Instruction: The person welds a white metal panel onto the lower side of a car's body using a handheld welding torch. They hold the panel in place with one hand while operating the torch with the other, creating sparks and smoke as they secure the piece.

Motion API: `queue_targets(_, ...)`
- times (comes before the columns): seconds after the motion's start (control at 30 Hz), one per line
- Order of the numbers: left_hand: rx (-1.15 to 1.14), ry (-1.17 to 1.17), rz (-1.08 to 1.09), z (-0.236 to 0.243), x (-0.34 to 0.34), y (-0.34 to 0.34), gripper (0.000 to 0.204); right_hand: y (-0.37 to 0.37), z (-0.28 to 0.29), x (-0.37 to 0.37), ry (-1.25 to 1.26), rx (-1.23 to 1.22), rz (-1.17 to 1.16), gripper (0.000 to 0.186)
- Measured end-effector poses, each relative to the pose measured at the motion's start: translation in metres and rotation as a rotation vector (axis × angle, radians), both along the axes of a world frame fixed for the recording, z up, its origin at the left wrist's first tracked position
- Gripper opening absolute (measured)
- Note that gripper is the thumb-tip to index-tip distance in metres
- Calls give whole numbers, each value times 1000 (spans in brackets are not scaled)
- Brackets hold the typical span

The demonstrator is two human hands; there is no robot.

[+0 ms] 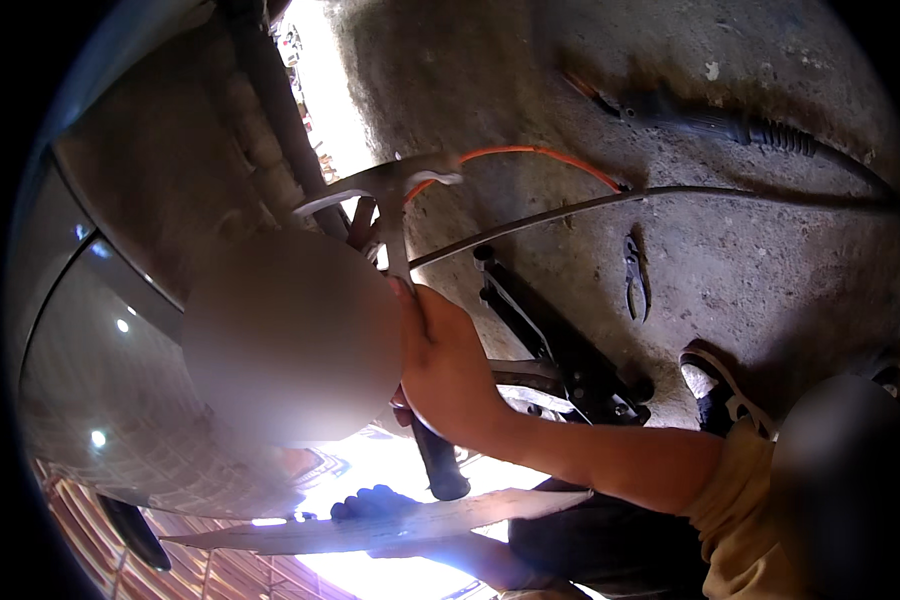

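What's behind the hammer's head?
Past the hammer's head, orange cable and concrete floor are visible. Whatever lies directly behind it is covered and cannot be seen.

no readable text, no legible signs

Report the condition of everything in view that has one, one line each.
Right hand: closed around the hammer.
Hammer: held, head toward the picture's top.
Left hand: dark-gloved, at the flat panel's edge; grip partly hidden.
Flat panel: raised off the floor.
Pliers: lying on the floor, handles slightly apart.
Orange cable: bent in an arc.
Black-handled tool: lying on the floor.
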State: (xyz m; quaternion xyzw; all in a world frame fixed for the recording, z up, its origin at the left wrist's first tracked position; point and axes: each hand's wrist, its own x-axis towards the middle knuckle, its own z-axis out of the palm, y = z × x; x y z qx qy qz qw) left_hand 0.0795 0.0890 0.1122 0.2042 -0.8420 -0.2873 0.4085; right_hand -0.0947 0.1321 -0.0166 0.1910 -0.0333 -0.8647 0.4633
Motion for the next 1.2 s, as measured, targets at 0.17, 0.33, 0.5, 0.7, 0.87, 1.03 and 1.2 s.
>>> queue_targets(0.17,142,-68,-173,21,24,-17,33,5,-9,7,126,81,-50,36)
queue_targets(0.33,74,-72,-185,19,25,2,32,-2,-3,11,167,48,-58,37)
queue_targets(0.5,104,131,-131,9,15,4,17,4,-9,12,156,45,67,35)
queue_targets(0.7,131,155,-118,13,22,6,18,5,5,40,338,314,-308,22)
queue_targets(0.87,105,241,-39,10,25,13,20,-2,7,34,498,545,-492,16)
queue_targets(1.03,82,230,4,14,31,8,20,-9,3,25,2,211,-265,32)
queue_targets(1.2,97,174,38,12,34,2,20,-11,-5,13,106,178,-192,39)
